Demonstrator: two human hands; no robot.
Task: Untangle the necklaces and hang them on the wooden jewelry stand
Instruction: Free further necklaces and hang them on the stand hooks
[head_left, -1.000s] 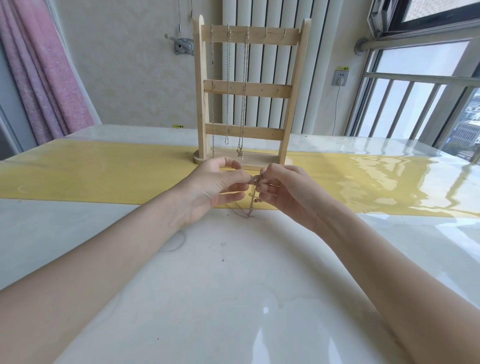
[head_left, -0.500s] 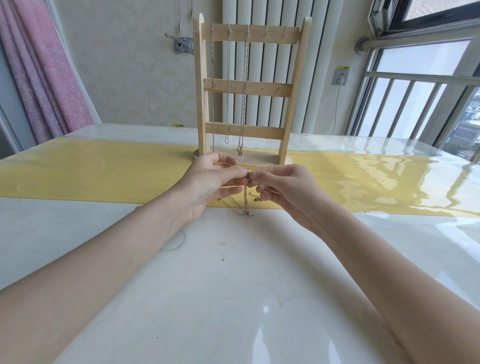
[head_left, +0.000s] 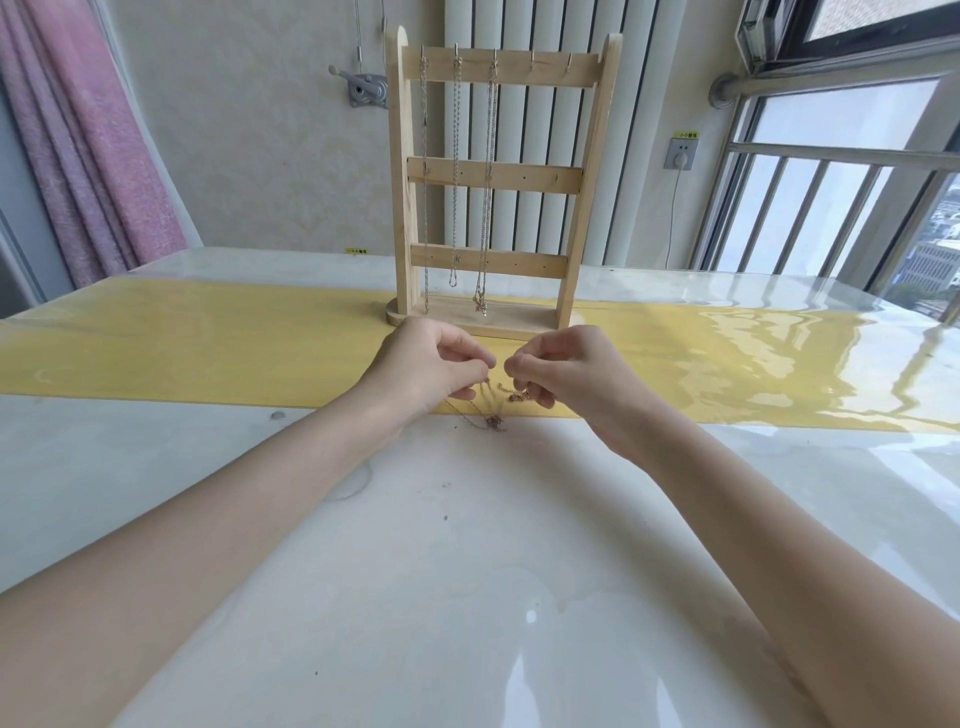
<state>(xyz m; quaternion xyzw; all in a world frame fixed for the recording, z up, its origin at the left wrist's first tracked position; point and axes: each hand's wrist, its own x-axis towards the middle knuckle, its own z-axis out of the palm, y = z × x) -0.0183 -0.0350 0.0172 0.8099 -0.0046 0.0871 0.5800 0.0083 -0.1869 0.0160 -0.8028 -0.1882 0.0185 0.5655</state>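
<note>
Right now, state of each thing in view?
Left hand: pinching the chain.
Right hand: pinching the chain.
Chain: tangled, partly lifted, its knot on the table.
Stand: upright, three necklaces hanging from the top bar, two hooks free.
Wall socket: cable plugged in.

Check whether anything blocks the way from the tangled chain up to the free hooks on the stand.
Nothing visible does. The tangled chain lies before the stand; the two free hooks at the top right are bare.
</note>
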